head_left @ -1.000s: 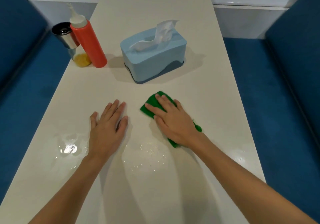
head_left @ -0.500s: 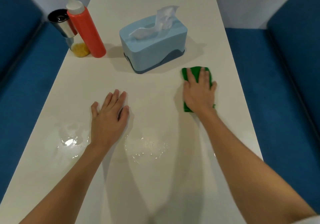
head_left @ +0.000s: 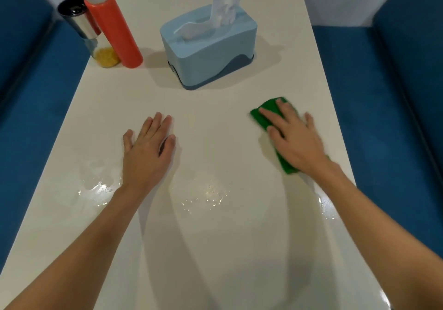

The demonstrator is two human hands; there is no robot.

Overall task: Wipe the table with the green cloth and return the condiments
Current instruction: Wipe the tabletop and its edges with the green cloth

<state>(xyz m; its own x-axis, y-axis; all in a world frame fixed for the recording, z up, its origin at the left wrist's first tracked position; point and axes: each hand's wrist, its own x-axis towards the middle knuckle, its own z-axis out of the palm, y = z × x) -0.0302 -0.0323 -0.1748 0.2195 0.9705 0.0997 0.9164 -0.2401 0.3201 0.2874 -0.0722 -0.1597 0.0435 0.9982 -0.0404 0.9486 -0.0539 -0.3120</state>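
Right hand flat, fingers straight, pressing green cloth on surface right side; left hand flat, no grip.

Both arms extended; left hand and right hand flat, fingers straight.

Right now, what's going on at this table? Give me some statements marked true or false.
1. The right hand presses the green cloth on the table. True.
2. The left hand grips the red bottle. False: it rests flat on the table, apart from the bottle.
3. A tissue sticks up from the blue tissue box. True.
4. The shaker stands right of the tissue box. False: it stands left of the red bottle.
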